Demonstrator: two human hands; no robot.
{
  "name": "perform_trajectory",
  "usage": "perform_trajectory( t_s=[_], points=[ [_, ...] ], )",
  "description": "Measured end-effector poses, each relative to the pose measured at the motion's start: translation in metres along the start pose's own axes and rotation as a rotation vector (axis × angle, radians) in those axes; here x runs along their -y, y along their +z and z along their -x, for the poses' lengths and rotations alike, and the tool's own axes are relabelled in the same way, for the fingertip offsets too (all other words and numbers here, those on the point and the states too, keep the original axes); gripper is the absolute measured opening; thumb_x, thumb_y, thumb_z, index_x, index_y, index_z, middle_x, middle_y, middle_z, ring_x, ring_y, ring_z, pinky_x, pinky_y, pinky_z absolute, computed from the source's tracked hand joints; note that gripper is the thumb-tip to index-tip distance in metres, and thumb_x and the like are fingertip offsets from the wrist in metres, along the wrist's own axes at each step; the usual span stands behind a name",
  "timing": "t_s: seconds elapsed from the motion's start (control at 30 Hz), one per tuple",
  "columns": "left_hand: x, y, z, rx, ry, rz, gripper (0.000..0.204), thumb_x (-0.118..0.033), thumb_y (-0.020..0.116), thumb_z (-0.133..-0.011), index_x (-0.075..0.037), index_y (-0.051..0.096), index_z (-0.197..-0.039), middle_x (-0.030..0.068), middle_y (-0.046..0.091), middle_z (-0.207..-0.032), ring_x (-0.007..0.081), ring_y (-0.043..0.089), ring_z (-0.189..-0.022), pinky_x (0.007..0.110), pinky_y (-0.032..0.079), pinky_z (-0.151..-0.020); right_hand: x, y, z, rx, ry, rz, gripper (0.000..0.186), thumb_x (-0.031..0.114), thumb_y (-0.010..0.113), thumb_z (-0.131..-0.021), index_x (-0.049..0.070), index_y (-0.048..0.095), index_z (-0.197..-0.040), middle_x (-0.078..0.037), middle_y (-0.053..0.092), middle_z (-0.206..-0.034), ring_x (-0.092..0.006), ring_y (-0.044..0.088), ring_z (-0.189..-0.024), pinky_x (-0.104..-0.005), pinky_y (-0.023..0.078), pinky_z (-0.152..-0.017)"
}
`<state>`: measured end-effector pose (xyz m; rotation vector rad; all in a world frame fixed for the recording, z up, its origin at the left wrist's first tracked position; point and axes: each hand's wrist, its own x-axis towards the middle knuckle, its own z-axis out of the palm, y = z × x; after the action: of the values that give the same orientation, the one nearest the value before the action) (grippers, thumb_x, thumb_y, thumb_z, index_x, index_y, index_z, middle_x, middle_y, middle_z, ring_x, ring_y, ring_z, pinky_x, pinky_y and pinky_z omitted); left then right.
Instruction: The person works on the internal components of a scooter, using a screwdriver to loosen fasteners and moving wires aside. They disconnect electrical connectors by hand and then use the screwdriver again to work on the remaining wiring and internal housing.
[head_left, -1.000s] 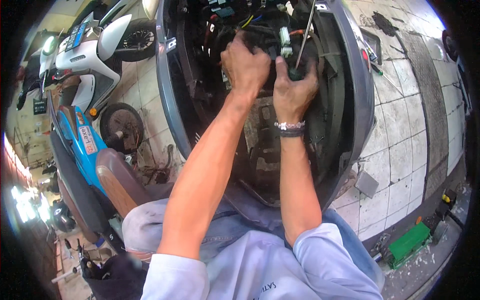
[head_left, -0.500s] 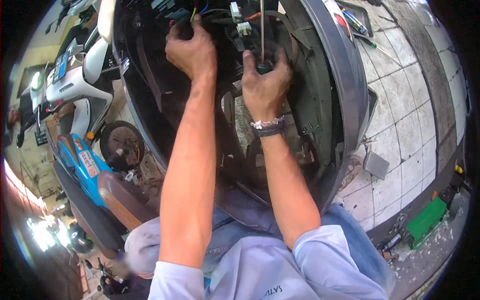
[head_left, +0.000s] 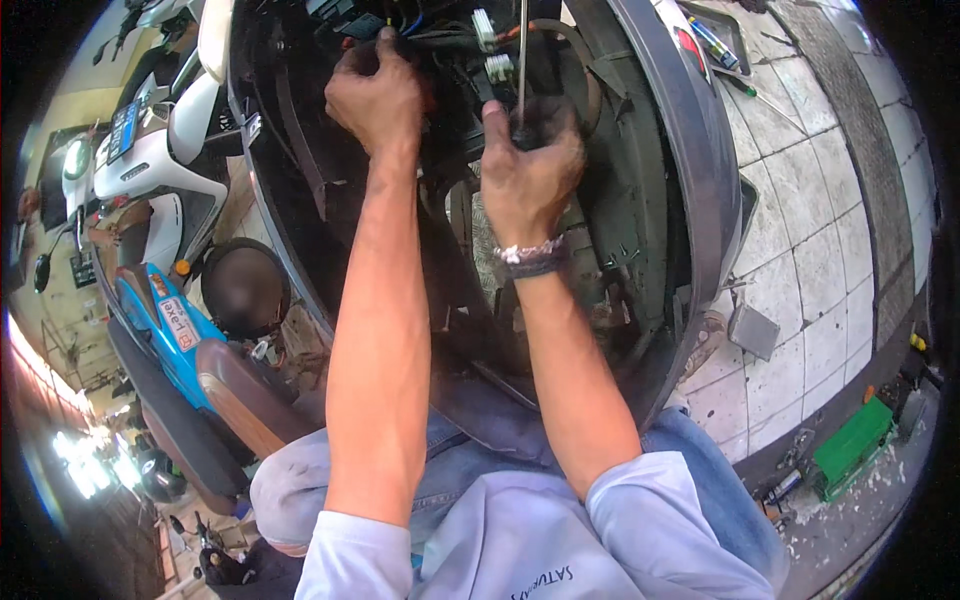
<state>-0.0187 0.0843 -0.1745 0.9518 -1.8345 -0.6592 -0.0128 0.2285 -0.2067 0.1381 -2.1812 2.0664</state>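
Away from the left hand (head_left: 378, 100), a rod (head_left: 523, 55) meets the right hand (head_left: 530, 165).

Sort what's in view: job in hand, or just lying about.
In the job:
Thin straight metal rod, at the right hand
Grey curved shell, the left hand inside
White rectangular connectors

Lying about:
Green-handled screwdriver
Grey square plate
Green boxy object

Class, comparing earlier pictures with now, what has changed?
The view has shifted, so the grey shell shows farther left. The right hand appears slightly farther back from the lower white connector. It stays at the lower end of the thin rod; the left hand stays near the coloured wires.
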Motion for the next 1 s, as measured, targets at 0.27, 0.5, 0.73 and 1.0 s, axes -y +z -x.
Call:
perform_trajectory(
  t_s=[0.27,0.5,0.73,1.0],
  points=[
    [-0.017,-0.009,0.003,0.014,0.07,-0.052,0.029,-0.027,0.076,-0.089,0.002,0.078,-0.089,0.0171,0.076,-0.077,0.0323,0.074,-0.076,0.042,0.054,-0.077,0.034,0.002,0.048,0.376,0.251,-0.332,0.04,0.033,0.068,-0.099,0.0,0.064,-0.077,-0.013,0.062,-0.063,-0.025,0.052,-0.055,-0.041,0.043,-0.058],
    [0.006,0.001,0.012,-0.103,0.08,0.076,0.027,-0.025,0.075,-0.088,0.001,0.077,-0.095,0.0212,0.076,-0.09,0.036,0.074,-0.085,0.044,0.054,-0.079,0.041,-0.011,0.007,0.472,0.042,-0.03,0.047,0.046,0.063,-0.102,0.0,0.07,-0.096,-0.019,0.066,-0.072,-0.0316,0.053,-0.059,-0.0388,0.047,-0.061],
    [0.012,0.011,0.004,-0.211,0.05,-0.055,0.033,-0.016,0.078,-0.085,0.002,0.067,-0.11,0.0141,0.072,-0.091,0.0273,0.068,-0.078,0.033,0.054,-0.076,0.057,-0.018,0.019,0.41,-0.086,-0.109,0.045,0.039,0.065,-0.101,-0.005,0.07,-0.099,-0.027,0.07,-0.086,-0.0398,0.067,-0.076,-0.0404,0.052,-0.072],
    [-0.041,-0.046,0.168,0.718,0.154,-0.319,0.038,-0.039,0.072,-0.094,-0.01,0.075,-0.119,0.0177,0.076,-0.104,0.031,0.072,-0.1,0.043,0.054,-0.091,0.115,-0.071,0.026,0.757,-0.326,0.079,0.027,0.026,0.07,-0.096,0.0,0.068,-0.095,-0.021,0.068,-0.073,-0.0407,0.068,-0.067,-0.0433,0.054,-0.061]
  ],
)
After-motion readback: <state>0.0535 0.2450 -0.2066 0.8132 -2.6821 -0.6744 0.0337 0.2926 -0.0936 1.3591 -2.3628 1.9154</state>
